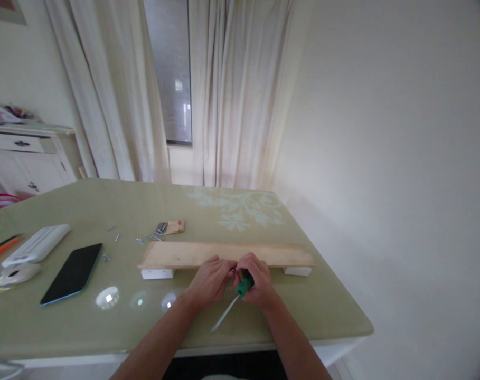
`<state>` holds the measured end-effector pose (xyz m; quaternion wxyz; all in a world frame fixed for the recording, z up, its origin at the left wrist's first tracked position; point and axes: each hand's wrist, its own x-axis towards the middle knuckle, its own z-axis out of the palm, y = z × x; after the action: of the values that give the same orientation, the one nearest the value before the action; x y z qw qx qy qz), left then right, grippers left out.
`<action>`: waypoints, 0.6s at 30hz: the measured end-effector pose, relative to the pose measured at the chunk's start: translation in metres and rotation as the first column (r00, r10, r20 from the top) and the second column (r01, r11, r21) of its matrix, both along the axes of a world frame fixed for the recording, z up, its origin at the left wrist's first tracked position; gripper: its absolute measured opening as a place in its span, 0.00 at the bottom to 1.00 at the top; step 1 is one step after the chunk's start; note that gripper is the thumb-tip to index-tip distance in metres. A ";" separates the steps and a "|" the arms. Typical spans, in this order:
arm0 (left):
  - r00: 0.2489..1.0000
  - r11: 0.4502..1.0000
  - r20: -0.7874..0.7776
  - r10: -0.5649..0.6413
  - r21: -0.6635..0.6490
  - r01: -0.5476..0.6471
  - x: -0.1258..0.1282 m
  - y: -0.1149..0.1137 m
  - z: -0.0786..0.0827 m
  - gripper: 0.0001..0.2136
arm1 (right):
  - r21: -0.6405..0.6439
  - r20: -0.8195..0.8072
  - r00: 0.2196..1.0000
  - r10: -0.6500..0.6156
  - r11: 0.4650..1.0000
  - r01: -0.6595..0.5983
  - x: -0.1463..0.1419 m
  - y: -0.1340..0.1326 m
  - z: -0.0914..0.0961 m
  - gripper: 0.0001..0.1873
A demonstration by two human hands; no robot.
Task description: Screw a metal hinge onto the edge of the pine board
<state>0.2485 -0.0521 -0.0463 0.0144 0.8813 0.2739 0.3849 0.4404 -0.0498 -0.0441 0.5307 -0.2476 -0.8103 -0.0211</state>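
A long wooden board [208,252] lies flat across two white blocks, the left block [158,274] and the right block [297,271]. At the middle of its front edge my two hands meet. My right hand [259,279] is wrapped round the green handle of a screwdriver [245,285], whose metal shaft slants down and left towards me. My left hand [213,279] is closed in a pinch beside it, fingertips close to those of the right. Something small and dark shows at these fingertips, too small to name. Behind the board's left part lies a pile of screws [159,232].
Loose screws [140,241] are scattered left of the board, near a small wooden piece [175,227]. Further left lie a dark phone [74,274], a white power strip [37,245] and an orange pencil-like tool [2,248]. A wall borders the table's [335,316] right side.
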 end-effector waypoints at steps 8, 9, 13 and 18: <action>0.999 1.000 0.038 -0.018 0.000 0.018 -0.001 0.000 0.000 0.18 | 0.040 0.037 0.999 0.002 0.999 -0.003 -0.001 0.001 0.000 0.07; 0.999 1.000 0.045 -0.021 0.000 0.021 -0.001 0.000 0.000 0.17 | 0.041 0.038 0.999 0.000 0.999 -0.001 -0.001 0.001 0.000 0.07; 0.996 1.000 0.091 -0.021 -0.009 0.022 -0.003 -0.001 0.003 0.15 | 0.038 0.060 0.998 -0.016 0.999 0.014 0.000 -0.001 0.001 0.07; 0.985 0.997 0.172 0.025 -0.073 -0.012 -0.005 0.002 -0.002 0.14 | 0.049 0.116 0.993 0.008 0.999 -0.014 0.001 -0.001 0.000 0.07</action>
<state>0.2436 -0.0502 -0.0479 0.0659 0.8409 0.2934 0.4500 0.4410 -0.0512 -0.0441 0.4889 -0.2280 -0.8404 -0.0528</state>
